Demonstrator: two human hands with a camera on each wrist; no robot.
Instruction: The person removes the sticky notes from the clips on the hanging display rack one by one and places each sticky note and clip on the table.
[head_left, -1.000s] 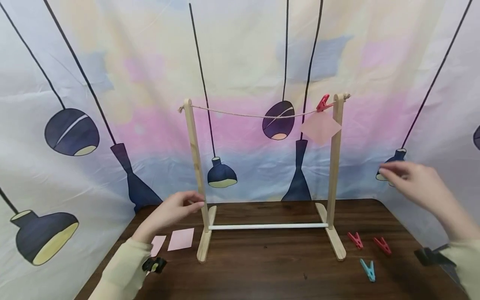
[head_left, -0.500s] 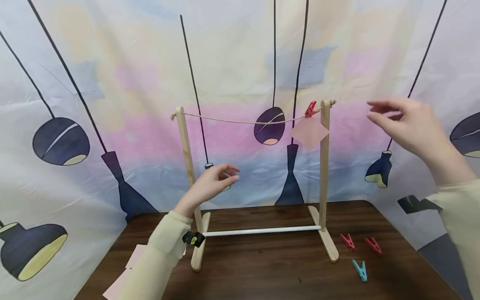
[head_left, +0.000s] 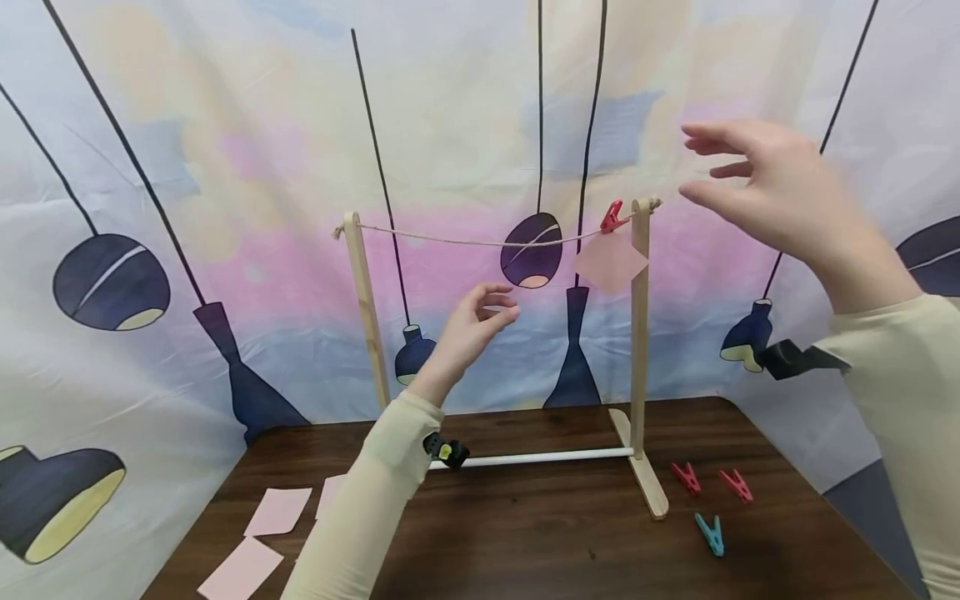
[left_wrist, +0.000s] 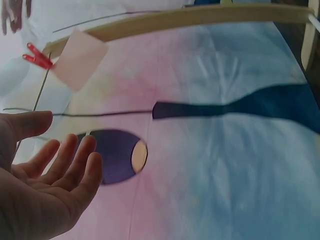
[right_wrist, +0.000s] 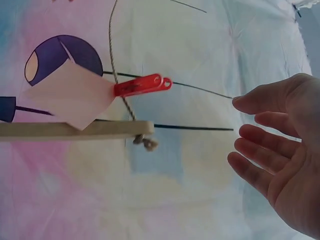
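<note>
A pink paper square (head_left: 611, 262) hangs by one corner from a string (head_left: 465, 242), held by a red clothespin (head_left: 613, 217) near the right post. My right hand (head_left: 780, 187) is raised to the right of that clothespin, its fingers relaxed and apart from it. Nothing lies between thumb and fingers, as the right wrist view of the hand (right_wrist: 280, 145) shows. Below the string, in front of the backdrop, my left hand (head_left: 472, 325) holds nothing. In the left wrist view that hand (left_wrist: 50, 185) has loosely bent fingers, with the hanging paper (left_wrist: 81, 59) beyond it.
The wooden frame (head_left: 640, 333) stands on the dark table (head_left: 525, 533), joined low by a white rod (head_left: 547, 457). Pink paper squares (head_left: 277, 511) lie at left, partly behind my left sleeve. Two red clothespins (head_left: 736, 485) and a blue one (head_left: 710, 534) lie at right.
My left hand has moved up and to the right, from beside the left post to below the string. The right hand has risen and moved left, above the clothespin's height. The view has shifted slightly.
</note>
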